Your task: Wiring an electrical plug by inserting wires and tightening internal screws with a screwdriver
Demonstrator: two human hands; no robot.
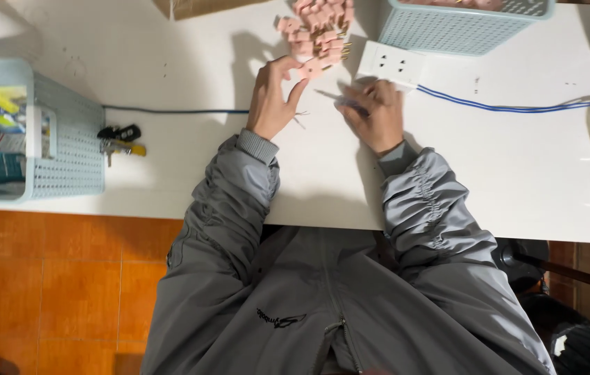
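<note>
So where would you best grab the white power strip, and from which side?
Grip the power strip across its short width near the left end, coming from above. It lies flat on the table, sockets up. The blue cable leaves on the right, the basket crowds the far edge, and the right hand sits in front.

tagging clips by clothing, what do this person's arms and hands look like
Both arms are in a grey, slightly shiny jacket with puffy, ruched sleeves ending in ribbed knit cuffs. The left sleeve and right sleeve match. A front zip and a small dark chest marking show. The left hand and right hand are bare: no gloves, rings or watch visible.
</note>
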